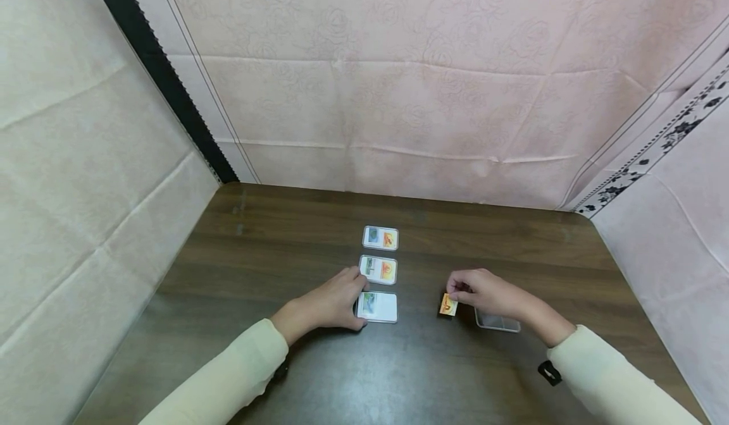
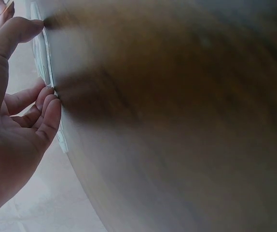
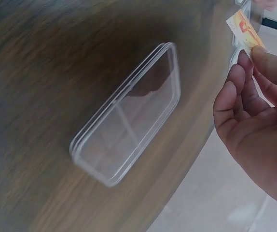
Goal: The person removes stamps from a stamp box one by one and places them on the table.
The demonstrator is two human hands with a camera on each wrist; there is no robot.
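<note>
One orange packet (image 1: 448, 305), print illegible, is pinched by the right hand (image 1: 485, 292); the left hand (image 1: 333, 300) grips a case (image 1: 383, 308).

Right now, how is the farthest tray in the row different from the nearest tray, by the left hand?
The farthest tray shows two pictures, a bluish picture and an orange picture; the nearest tray shows just one, a green picture, beside a plain white part.
The left hand holds the nearest tray; no hand touches the farthest tray.
Both trays have rounded corners and lie on the table.
</note>
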